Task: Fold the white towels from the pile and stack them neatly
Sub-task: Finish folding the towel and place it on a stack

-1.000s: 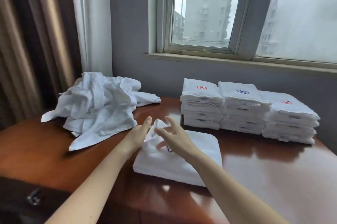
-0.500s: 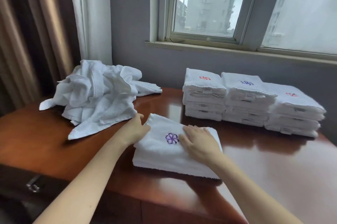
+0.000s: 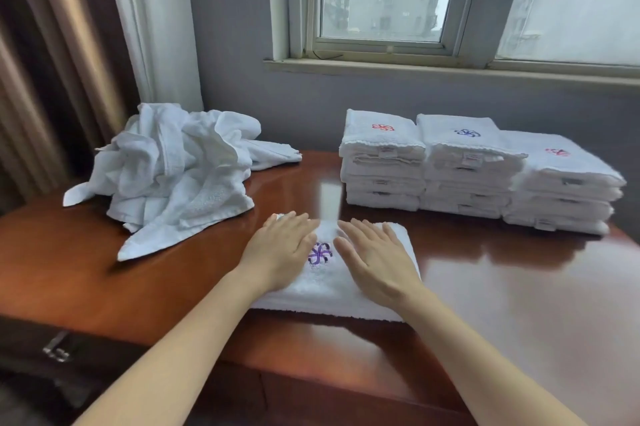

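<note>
Pressing palms-down on the folded towel (image 3: pixel 332 290) near the 6 o'clock edge of the table (image 3: pixel 502 304): left hand (image 3: pixel 280 252) at 9 o'clock of the purple emblem (image 3: pixel 320 253), right hand (image 3: pixel 375 261) at 3 o'clock, fingers (image 3: pixel 291 224) straight, slightly spread, gripping nothing. At 10 o'clock from the towel, a crumpled pile of unfolded towels (image 3: pixel 173 176). At 1 to 2 o'clock, three stacks of folded towels (image 3: pixel 464 169) side by side, touching.
</note>
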A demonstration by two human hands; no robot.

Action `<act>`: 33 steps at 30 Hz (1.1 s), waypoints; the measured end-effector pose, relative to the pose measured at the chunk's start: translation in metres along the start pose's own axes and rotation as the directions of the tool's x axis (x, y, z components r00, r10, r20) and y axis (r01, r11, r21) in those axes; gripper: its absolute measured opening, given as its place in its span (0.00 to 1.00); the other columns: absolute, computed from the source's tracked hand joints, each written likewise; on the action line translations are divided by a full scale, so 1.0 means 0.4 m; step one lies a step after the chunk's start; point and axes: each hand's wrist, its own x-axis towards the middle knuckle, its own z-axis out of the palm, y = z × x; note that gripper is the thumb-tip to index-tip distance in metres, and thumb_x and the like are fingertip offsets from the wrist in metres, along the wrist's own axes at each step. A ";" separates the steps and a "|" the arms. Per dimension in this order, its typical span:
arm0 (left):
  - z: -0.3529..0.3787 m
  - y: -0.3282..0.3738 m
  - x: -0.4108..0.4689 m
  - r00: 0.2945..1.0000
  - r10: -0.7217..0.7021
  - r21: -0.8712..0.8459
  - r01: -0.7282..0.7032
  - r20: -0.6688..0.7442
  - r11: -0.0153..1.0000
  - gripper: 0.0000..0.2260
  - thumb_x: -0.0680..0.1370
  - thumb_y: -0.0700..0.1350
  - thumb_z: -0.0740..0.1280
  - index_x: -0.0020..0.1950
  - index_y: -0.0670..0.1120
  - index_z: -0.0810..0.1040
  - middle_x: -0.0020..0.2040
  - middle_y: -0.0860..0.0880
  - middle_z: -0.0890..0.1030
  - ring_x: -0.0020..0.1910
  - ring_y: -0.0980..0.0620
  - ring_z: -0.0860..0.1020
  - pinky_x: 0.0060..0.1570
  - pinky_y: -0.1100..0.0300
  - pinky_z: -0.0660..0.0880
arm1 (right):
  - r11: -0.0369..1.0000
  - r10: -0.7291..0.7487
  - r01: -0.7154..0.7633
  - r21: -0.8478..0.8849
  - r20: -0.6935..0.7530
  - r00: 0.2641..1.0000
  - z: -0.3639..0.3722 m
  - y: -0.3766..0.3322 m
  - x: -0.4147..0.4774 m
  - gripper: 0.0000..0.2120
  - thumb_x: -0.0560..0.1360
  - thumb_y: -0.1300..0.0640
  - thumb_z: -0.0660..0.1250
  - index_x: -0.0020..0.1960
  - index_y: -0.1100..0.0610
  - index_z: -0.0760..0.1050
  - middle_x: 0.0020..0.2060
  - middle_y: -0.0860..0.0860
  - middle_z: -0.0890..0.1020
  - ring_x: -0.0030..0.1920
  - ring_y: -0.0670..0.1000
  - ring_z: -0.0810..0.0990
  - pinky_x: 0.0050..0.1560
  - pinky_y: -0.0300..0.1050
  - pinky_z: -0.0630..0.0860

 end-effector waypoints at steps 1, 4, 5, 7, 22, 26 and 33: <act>0.002 -0.003 0.000 1.000 0.001 -0.017 -0.001 -0.009 1.000 0.22 0.85 0.54 0.45 0.78 0.57 0.61 0.79 0.55 0.59 0.79 0.57 0.51 0.77 0.56 0.43 | 1.000 -0.018 0.018 -0.007 0.026 1.000 0.000 0.005 -0.001 0.37 0.76 0.30 0.38 0.79 0.46 0.56 0.78 0.47 0.58 0.79 0.47 0.50 0.78 0.50 0.41; 0.005 -0.006 0.000 0.999 -0.038 -0.088 0.035 -0.028 0.996 0.21 0.85 0.54 0.46 0.77 0.58 0.63 0.79 0.56 0.60 0.79 0.58 0.49 0.77 0.55 0.43 | 0.995 -0.084 0.087 -0.052 0.061 0.995 -0.003 0.020 -0.007 0.44 0.70 0.23 0.42 0.80 0.44 0.50 0.79 0.44 0.54 0.79 0.46 0.46 0.77 0.50 0.37; 0.005 -0.007 -0.001 0.998 -0.059 -0.109 0.056 -0.027 0.992 0.21 0.85 0.54 0.46 0.77 0.58 0.63 0.79 0.56 0.59 0.79 0.58 0.48 0.77 0.54 0.43 | 0.993 -0.099 0.103 -0.064 0.064 0.993 -0.002 0.023 -0.009 0.46 0.68 0.21 0.44 0.80 0.43 0.48 0.79 0.44 0.53 0.79 0.46 0.46 0.77 0.50 0.37; 0.005 -0.005 -0.003 0.995 -0.098 -0.111 0.095 -0.017 0.989 0.21 0.85 0.53 0.47 0.77 0.58 0.62 0.80 0.55 0.57 0.79 0.56 0.46 0.77 0.52 0.45 | 0.991 -0.111 0.117 -0.066 0.078 0.991 -0.003 0.026 -0.009 0.49 0.66 0.19 0.46 0.80 0.43 0.47 0.79 0.44 0.52 0.79 0.45 0.45 0.77 0.51 0.37; 0.022 0.133 -0.018 0.925 -0.377 0.169 0.380 -0.051 0.909 0.23 0.83 0.54 0.46 0.79 0.52 0.57 0.75 0.46 0.64 0.74 0.42 0.59 0.68 0.45 0.63 | 0.994 -0.111 0.110 -0.018 -0.074 0.991 0.005 -0.001 -0.141 0.28 0.79 0.36 0.43 0.78 0.41 0.56 0.78 0.47 0.58 0.79 0.50 0.49 0.77 0.54 0.39; 0.012 0.184 -0.021 0.905 -0.423 0.322 0.389 0.039 0.863 0.27 0.82 0.61 0.42 0.80 0.55 0.53 0.73 0.41 0.66 0.72 0.37 0.63 0.71 0.31 0.43 | 0.999 -0.012 0.014 -0.038 0.065 0.998 -0.004 0.039 -0.153 0.28 0.80 0.35 0.38 0.78 0.37 0.45 0.79 0.40 0.45 0.78 0.46 0.34 0.73 0.54 0.26; -0.051 0.225 -0.044 0.904 -0.333 0.314 0.245 0.269 0.917 0.27 0.80 0.66 0.41 0.78 0.63 0.53 0.72 0.40 0.68 0.69 0.37 0.68 0.71 0.33 0.48 | 0.985 0.145 -0.146 0.089 0.022 0.989 -0.072 0.117 -0.173 0.27 0.81 0.35 0.45 0.77 0.41 0.59 0.77 0.36 0.55 0.78 0.40 0.43 0.72 0.59 0.26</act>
